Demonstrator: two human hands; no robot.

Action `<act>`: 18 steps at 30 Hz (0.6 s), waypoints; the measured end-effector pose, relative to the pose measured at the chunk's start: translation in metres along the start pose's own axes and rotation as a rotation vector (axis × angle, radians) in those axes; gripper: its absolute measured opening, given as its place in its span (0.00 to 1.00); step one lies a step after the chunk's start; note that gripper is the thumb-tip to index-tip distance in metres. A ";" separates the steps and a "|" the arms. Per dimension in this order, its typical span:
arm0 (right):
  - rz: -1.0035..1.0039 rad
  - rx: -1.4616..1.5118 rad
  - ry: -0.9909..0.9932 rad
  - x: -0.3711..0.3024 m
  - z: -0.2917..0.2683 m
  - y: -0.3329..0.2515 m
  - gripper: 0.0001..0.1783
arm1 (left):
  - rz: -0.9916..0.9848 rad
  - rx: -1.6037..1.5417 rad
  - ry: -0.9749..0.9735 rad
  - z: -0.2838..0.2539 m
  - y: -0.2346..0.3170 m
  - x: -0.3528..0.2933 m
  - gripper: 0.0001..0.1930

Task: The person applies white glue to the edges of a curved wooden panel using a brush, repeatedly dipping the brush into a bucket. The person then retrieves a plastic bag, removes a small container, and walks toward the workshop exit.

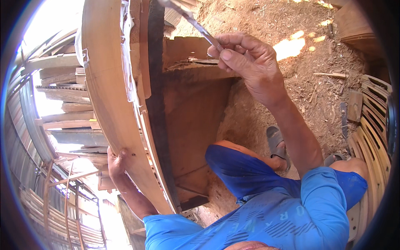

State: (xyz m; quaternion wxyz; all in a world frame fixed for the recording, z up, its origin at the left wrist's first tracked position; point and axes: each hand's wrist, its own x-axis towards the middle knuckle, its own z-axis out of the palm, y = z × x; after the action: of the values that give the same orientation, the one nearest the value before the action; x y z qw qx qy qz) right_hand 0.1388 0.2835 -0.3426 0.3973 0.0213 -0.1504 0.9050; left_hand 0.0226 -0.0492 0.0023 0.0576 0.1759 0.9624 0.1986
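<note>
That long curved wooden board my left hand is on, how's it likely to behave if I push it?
The curved board will probably feel stiff, since it looks like solid wood. It may be fairly heavy, given its length and width. Its edge could be slippery where the white paste-like smear runs along it.

The thin stick [202, 32] blurs toward its far tip at the top edge, which also cuts off the long wooden board [104, 83]; the left grip's [117, 161] fingers are partly hidden.
</note>
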 end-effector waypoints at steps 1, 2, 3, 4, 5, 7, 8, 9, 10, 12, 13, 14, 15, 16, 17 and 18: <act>0.004 0.035 0.000 -0.002 0.005 0.002 0.12 | -0.003 -0.002 0.009 -0.001 -0.001 -0.001 0.43; 0.006 0.068 0.000 -0.003 0.010 0.004 0.13 | -0.004 -0.005 0.018 -0.001 -0.004 -0.001 0.43; 0.014 0.072 -0.015 -0.005 0.017 0.008 0.12 | -0.005 -0.008 0.027 -0.001 -0.005 0.000 0.43; 0.022 0.076 -0.029 -0.008 0.026 0.014 0.12 | -0.004 -0.011 0.010 -0.002 -0.004 0.000 0.42; 0.035 0.078 -0.045 -0.012 0.034 0.022 0.12 | -0.008 -0.018 -0.006 -0.003 -0.007 -0.001 0.42; 0.019 0.023 -0.003 -0.026 0.044 0.038 0.11 | 0.000 -0.026 -0.049 -0.003 -0.005 0.001 0.41; 0.013 -0.003 0.018 -0.030 0.046 0.042 0.11 | 0.002 -0.027 -0.072 -0.004 -0.002 0.003 0.40; -0.058 -0.108 0.028 -0.033 0.044 0.041 0.09 | 0.005 -0.029 -0.096 -0.005 0.000 0.005 0.39; -0.102 -0.128 0.047 -0.032 0.038 0.040 0.10 | 0.011 -0.026 -0.094 -0.005 0.000 0.007 0.38; -0.189 -0.168 0.076 -0.030 0.032 0.034 0.10 | 0.021 -0.025 -0.080 -0.007 -0.005 0.005 0.36; -0.191 -0.189 0.108 -0.025 0.032 0.029 0.10 | 0.015 -0.028 -0.083 -0.007 -0.005 0.004 0.36; -0.195 -0.214 0.143 -0.015 0.031 0.018 0.10 | 0.012 -0.032 -0.090 -0.006 -0.003 0.005 0.36; -0.199 -0.236 0.178 -0.007 0.029 0.011 0.10 | 0.008 -0.033 -0.096 -0.005 -0.001 0.005 0.36; -0.233 -0.282 0.141 0.006 0.024 0.009 0.10 | 0.009 -0.034 -0.094 -0.005 -0.001 0.004 0.36; -0.267 -0.329 0.107 0.021 0.017 0.009 0.10 | 0.010 -0.033 -0.095 -0.006 -0.002 0.004 0.37; -0.302 -0.376 0.073 0.028 0.014 0.009 0.10 | 0.011 -0.032 -0.096 -0.007 -0.002 0.005 0.37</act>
State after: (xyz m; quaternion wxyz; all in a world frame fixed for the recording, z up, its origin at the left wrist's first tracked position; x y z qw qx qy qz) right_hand 0.1116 0.2934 -0.3270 0.5302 -0.0633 -0.2968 0.7917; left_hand 0.0162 -0.0520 0.0076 0.1052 0.1894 0.9544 0.2055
